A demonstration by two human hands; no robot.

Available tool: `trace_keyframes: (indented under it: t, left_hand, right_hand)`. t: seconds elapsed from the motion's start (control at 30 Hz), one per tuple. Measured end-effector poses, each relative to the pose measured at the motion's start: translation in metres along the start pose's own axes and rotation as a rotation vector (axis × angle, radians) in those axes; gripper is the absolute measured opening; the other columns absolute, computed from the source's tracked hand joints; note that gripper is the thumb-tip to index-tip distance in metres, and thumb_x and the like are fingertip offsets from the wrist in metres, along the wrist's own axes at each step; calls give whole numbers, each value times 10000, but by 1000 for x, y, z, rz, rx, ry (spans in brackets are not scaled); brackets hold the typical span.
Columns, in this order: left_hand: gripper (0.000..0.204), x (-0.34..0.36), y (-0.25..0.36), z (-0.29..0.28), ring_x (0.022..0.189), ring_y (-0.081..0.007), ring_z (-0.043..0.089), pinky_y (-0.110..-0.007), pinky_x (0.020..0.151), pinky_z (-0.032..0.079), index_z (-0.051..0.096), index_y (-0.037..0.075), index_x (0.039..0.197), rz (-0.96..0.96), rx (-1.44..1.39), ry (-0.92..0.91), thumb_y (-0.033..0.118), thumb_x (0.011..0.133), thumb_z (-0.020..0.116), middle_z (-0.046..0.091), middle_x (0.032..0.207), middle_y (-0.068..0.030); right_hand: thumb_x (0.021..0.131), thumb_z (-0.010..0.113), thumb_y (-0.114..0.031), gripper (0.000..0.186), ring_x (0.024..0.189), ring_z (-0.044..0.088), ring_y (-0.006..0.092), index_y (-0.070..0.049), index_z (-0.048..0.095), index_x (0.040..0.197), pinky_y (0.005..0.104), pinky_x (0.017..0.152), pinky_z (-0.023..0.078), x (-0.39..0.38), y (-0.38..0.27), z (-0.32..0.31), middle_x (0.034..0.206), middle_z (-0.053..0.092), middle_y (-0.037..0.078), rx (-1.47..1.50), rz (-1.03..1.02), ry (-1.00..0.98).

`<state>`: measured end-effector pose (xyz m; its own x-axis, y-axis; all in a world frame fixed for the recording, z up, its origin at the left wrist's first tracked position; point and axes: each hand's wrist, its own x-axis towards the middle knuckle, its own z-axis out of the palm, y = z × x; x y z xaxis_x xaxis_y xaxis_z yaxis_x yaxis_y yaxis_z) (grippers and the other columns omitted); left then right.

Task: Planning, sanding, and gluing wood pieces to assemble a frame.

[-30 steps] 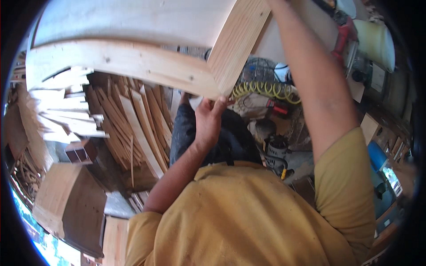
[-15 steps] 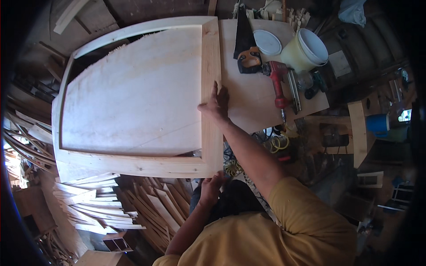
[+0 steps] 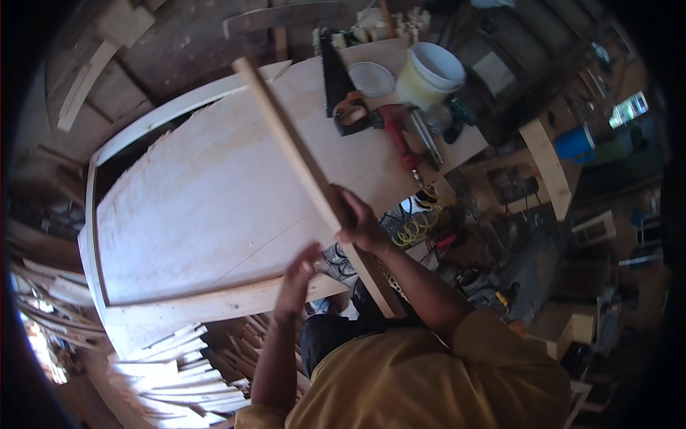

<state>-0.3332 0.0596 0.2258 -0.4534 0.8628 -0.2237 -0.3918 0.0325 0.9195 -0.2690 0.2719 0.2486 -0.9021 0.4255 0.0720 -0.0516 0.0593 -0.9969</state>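
Lifted off the bench at a slant is a wooden board [image 3: 291,146], seen along its narrow edge. My right hand [image 3: 361,220] is closed around it below its middle. My left hand [image 3: 303,272], a little blurred, is held off the board with its fingers apart, above the end of the near frame rail [image 3: 229,302]. Still lying on the plywood sheet [image 3: 207,207] are this rail, the curved far rail [image 3: 171,111] and the left upright [image 3: 91,214], so the frame's right side stands open.
On the bench's right lie a handsaw [image 3: 340,93], a red drill [image 3: 397,136], a white lid [image 3: 371,79] and a white bucket [image 3: 429,75]. A coiled yellow hose [image 3: 414,229] hangs below. Wood strips [image 3: 179,379] pile up at the near left.
The frame's right-hand board has come off the rails and is now raised and tilted in my right hand. My left hand has moved up and left from the frame's near corner.
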Motion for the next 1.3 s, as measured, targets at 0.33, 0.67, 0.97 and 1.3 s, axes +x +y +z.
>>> trace_keyframes:
  t: [0.33,0.67,0.97,1.3]
  left_hand:
    - [680,58,105,30,1048,-280,524,-448,925,441,372,0,1323,490,-681,231,520,900,486,496,1237,-197]
    - [791,-43,153,-3,1118,-322,489,-490,942,418,285,29,1417,771,-415,610,616,897,390,454,1307,-228]
    - [712,-94,164,74,887,-336,650,-470,773,543,582,83,1158,774,-374,1158,690,827,415,661,960,-158]
    - [646,-60,174,90,863,-320,649,-454,756,540,591,78,1119,643,-131,1356,632,823,439,660,939,-157]
  right_hand:
    - [707,755,-235,798,1329,332,291,-55,367,1381,392,1097,283,3,-62,-70,1418,360,154,-529,-340,-352]
    - [820,590,-148,213,841,660,299,-21,680,966,364,770,506,224,-90,-404,903,669,181,-1085,-148,152]
    - [893,417,-153,295,739,668,246,-50,628,1073,376,677,550,314,-38,-412,822,673,120,-689,583,-177]
    - [801,586,-220,308,747,674,302,53,634,935,422,700,569,329,-43,-465,889,652,215,-250,1022,-389]
